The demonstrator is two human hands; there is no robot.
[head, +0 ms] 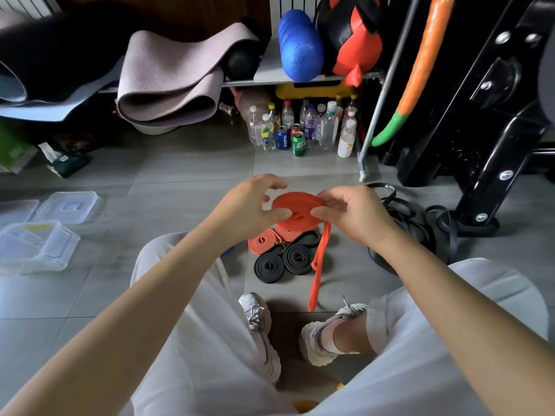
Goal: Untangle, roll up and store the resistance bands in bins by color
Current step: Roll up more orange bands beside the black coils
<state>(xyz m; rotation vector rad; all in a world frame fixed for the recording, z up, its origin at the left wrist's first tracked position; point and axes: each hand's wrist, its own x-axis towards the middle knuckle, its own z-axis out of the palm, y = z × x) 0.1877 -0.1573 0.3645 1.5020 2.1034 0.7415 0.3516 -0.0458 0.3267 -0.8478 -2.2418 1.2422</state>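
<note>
A: Orange band (pixel 295 210) is hanging in mid-air over the floor (pixel 180 169); the left hand (pixel 249 205) and right hand (pixel 351 214) are pinching its opposite edges, each grip pressing thumb against fingers.
B: Under it, rolled orange coils (pixel 263 241) and two black coils (pixel 297 258) are lying flat, a black tangle (pixel 402 217) sitting just right, clear bins (pixel 39 247) well left.
A: The band is looking flat, tightly wound, its loose tail (pixel 322 250) dangling down.

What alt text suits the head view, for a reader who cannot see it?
The left hand and right hand hold a partly rolled orange band, its tail hanging toward the floor. Below lie rolled orange bands and black bands; clear bins stand left.
</note>
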